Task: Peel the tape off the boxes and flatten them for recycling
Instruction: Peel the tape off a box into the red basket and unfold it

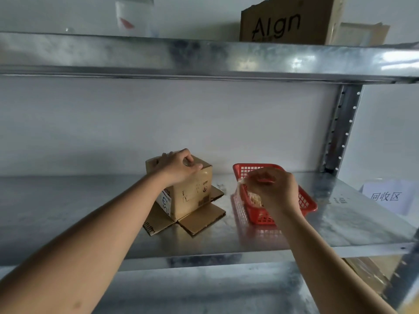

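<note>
Gripping box (192,191) top edge—right hand (275,189) over basket (306,200).

Top-shelf carton (288,23): "AIgn"
Paper sign (386,196), rt: "回收区"
Small box (190,191): "um", rest illegible

A galvanized metal shelf (68,200) stands against a plain pale wall (158,114). Its perforated upright post (340,130) rises at the back right corner, bearing an upper shelf (204,57) overhead. Soft light glints off the steel, brightest along the upper shelf's right edge.
</note>
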A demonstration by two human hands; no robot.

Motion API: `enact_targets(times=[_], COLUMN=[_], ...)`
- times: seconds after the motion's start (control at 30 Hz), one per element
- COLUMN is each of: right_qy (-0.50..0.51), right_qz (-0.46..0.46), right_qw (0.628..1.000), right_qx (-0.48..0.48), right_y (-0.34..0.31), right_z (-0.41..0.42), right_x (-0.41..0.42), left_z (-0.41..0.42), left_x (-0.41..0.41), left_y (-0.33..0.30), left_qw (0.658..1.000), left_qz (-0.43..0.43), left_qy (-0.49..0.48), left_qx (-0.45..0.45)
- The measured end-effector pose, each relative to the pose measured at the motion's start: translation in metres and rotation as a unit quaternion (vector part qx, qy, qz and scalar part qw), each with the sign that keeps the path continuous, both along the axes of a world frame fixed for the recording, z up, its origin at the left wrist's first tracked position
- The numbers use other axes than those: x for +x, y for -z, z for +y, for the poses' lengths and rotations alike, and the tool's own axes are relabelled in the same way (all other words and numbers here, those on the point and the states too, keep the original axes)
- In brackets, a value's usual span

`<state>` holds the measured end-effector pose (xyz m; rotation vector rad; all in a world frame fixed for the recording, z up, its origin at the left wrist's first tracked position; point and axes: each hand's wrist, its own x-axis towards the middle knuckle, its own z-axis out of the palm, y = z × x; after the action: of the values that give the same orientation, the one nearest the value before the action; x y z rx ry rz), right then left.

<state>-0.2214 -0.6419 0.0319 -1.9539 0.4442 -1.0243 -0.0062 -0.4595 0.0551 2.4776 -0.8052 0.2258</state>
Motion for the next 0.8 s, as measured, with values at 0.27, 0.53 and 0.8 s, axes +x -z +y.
enact_targets(times=[0.27,0.53,0.8], right_qy=[0.067,-0.019,0.007], right_qz=[0.117,0.247,0.327], right_qw=[0.986,0.939,0.884], right_qx=[-0.102,-0.238,-0.333], right_y=[0.010,0.018,0.010], right_z=[-0.052,-0.059,-0.068], right_x=[0.004,0.017,0.025], left_z=[-0.037,-0.048,-0.051], left_x=[-0.010,-0.011,-0.010], left_y=[0.000,0.001,0.003], left_qw=[1.000,1.000,1.000], left_qz=[0.002,0.004,-0.004], left_qy=[-0.017,-0.020,-0.025], left_qx=[0.003,0.021,0.017])
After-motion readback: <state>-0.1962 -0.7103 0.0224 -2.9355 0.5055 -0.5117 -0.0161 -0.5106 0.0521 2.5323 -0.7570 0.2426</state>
